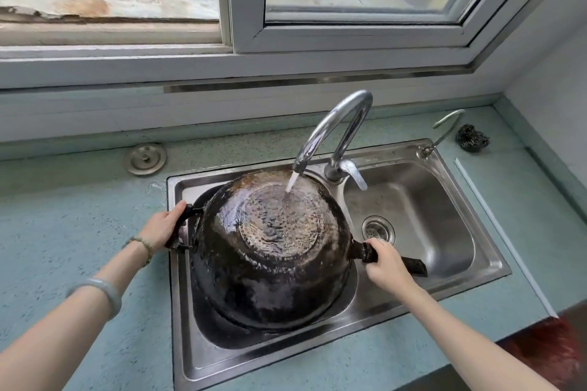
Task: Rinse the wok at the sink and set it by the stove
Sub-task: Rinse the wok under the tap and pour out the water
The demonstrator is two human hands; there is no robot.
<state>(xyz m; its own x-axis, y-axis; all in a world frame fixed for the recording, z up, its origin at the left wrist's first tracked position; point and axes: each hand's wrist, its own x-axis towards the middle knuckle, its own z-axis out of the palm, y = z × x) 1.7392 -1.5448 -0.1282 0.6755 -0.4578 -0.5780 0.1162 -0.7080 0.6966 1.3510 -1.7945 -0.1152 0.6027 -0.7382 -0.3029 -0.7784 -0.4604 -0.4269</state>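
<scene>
A black, charred wok [273,251] is upside down over the left basin of the steel double sink [489,251]. Water runs from the curved faucet [336,133] onto the wok's wet bottom. My left hand [162,227] grips the small side handle at the wok's left. My right hand [386,262] is closed around the long black handle, which sticks out to the right over the divider. The wok's inside is hidden. No stove is in view.
The right basin holds only its drain strainer [378,228]. A round metal lid [145,158] lies on the blue-green counter behind the sink. A small second tap [443,130] and a steel scourer [472,137] sit at the back right. A window sill runs behind.
</scene>
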